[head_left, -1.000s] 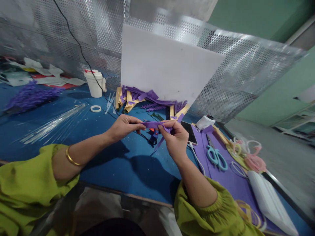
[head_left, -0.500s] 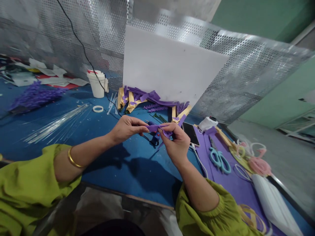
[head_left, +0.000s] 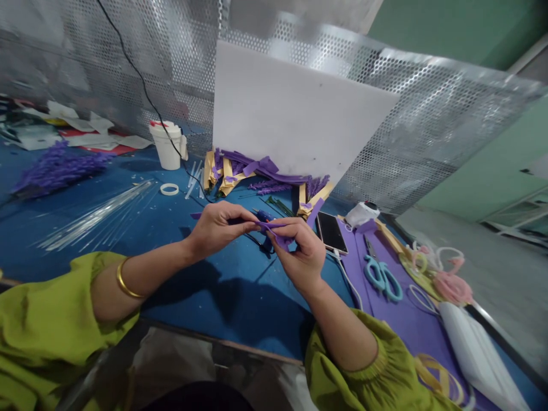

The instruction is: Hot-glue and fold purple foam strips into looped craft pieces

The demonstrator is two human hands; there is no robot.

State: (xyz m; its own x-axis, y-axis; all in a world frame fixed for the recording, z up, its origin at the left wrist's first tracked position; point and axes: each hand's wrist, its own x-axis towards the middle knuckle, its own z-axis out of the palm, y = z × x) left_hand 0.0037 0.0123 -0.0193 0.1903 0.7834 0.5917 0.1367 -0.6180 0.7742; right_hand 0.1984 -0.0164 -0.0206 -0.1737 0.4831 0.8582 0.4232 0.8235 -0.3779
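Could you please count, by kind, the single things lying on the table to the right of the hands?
Scissors: 1
Phone: 1
Pink flower: 1
Total: 3

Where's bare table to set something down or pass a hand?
Bare blue table lies under the left hand and right hand, which pinch a purple strip. A smaller patch lies between the tape ring and left hand. Crowded: clear rods left, purple scraps at the back, phone and scissors right.
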